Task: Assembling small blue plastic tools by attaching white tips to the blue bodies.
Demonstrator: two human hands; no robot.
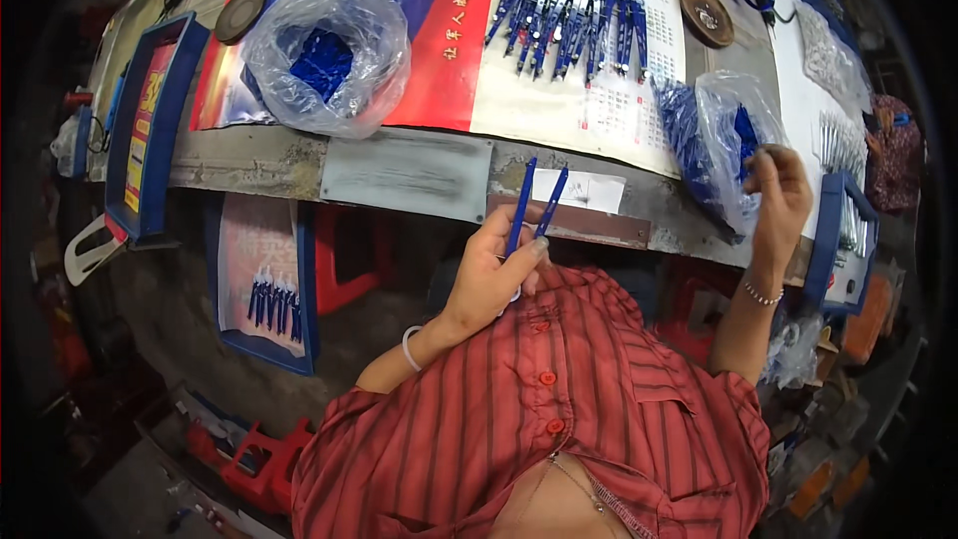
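In front of my chest, my left hand (496,268) is closed around two slim blue pen barrels (521,208). Their tips point away toward the table and spread slightly apart. At the right, my right hand (781,190) is raised beside a clear plastic bag (750,110) of blue pen parts. Its fingers are curled together near the bag's opening, and I cannot make out what is in them. On the far middle of the table lies a group of several blue pens (569,25) with white tops, spread over a calendar sheet (639,105).
Another plastic bag (369,70) with blue parts stands left on the table. Two round brown discs (240,15) (707,15) lie farther back. A blue tray (309,299) of pens sits below the table's edge at left. Blue-framed trays (160,130) (830,240) flank the table, with red stools (267,464) below.
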